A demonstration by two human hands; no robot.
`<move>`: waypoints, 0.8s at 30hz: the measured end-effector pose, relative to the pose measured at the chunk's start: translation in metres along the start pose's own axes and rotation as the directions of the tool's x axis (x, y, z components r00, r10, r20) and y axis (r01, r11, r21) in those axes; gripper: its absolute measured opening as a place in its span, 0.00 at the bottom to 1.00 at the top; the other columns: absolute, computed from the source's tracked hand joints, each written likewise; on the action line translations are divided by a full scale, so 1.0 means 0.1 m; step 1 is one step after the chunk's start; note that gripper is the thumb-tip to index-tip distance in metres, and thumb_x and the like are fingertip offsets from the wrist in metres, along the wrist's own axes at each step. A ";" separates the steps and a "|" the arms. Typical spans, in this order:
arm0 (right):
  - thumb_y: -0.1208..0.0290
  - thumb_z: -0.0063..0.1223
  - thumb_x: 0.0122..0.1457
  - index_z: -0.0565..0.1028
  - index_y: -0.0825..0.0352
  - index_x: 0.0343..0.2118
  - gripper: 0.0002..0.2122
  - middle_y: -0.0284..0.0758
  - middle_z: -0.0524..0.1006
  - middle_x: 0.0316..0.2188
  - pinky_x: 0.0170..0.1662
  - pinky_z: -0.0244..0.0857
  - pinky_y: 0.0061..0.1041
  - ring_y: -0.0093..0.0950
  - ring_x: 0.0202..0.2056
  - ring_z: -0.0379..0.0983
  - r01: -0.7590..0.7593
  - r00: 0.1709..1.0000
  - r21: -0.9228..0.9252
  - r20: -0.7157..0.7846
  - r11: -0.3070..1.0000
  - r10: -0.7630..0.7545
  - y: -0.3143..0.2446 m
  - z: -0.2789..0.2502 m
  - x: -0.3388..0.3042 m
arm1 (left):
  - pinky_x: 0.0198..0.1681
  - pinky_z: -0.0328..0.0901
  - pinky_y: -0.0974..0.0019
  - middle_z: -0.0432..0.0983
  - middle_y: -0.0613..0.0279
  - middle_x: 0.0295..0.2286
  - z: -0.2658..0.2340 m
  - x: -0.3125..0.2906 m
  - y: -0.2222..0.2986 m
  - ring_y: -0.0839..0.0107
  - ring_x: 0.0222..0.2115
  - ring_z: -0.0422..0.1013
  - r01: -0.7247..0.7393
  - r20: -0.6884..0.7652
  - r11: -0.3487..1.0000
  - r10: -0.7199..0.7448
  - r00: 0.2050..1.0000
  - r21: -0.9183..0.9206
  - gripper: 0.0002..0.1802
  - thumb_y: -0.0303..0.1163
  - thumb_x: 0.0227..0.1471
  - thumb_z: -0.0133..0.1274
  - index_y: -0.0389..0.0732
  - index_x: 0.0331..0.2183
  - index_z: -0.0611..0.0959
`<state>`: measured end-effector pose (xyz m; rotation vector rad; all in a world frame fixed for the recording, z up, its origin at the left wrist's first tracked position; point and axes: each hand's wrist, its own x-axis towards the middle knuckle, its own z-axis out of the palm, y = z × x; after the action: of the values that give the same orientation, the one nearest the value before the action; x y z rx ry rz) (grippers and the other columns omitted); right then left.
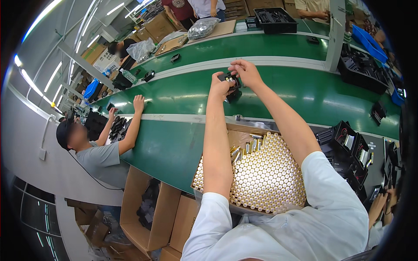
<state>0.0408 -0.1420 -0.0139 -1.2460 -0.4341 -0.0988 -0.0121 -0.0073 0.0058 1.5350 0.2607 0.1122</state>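
Over the green conveyor belt [174, 100], my left hand [217, 87] is closed around a small black plastic device [234, 93]. Something shiny, perhaps batteries, shows in its upper side. My right hand [248, 75] is just to the right and above it, its fingers bent and apart, with nothing visible in them. Whether its fingertips touch the device I cannot tell. Below my forearms stands a cardboard box [238, 138] packed with upright cylindrical batteries [265, 182]. A few batteries [253, 144] lie on their sides near its far edge.
On the left, a person in a grey shirt [98, 158] reaches onto the belt. Black device parts in cases [348, 141] lie to the right. A black crate [363, 65] stands at the far right, another [275, 21] at the back. An open carton [167, 213] stands lower left.
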 end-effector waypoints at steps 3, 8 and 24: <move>0.71 0.46 0.55 0.79 0.69 0.37 0.12 0.35 0.82 0.32 0.35 0.68 0.21 0.26 0.31 0.75 0.073 0.994 -0.213 -0.059 0.974 -0.087 0.01 0.01 -0.03 | 0.31 0.74 0.52 0.67 0.44 0.44 0.01 0.04 0.01 0.54 0.37 0.72 0.028 0.050 1.000 -0.027 0.998 -0.013 0.32 0.14 0.43 0.54 0.44 0.50 0.63; 0.68 0.51 0.54 0.80 0.70 0.31 0.10 0.36 0.80 0.27 0.31 0.67 0.20 0.26 0.27 0.74 -0.055 0.997 -0.606 -0.071 0.794 0.015 -0.08 -0.12 -0.06 | 0.33 0.73 0.52 0.67 0.43 0.44 -0.02 0.10 0.02 0.53 0.37 0.72 -0.011 -0.058 0.999 0.014 0.998 0.044 0.33 0.14 0.43 0.53 0.44 0.51 0.64; 0.68 0.62 0.49 0.79 0.69 0.27 0.09 0.33 0.76 0.18 0.22 0.68 0.22 0.26 0.16 0.69 -0.267 0.672 -0.617 0.432 0.740 0.602 -0.13 -0.27 -0.18 | 0.30 0.71 0.56 0.69 0.46 0.41 -0.09 0.13 -0.08 0.57 0.35 0.71 -0.078 -0.205 0.993 0.095 0.974 0.088 0.26 0.20 0.46 0.48 0.44 0.49 0.66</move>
<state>0.0275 -0.1745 -0.0158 -1.8920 -0.6665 0.7009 -0.0023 0.0041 -0.0035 1.6156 0.3687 0.3370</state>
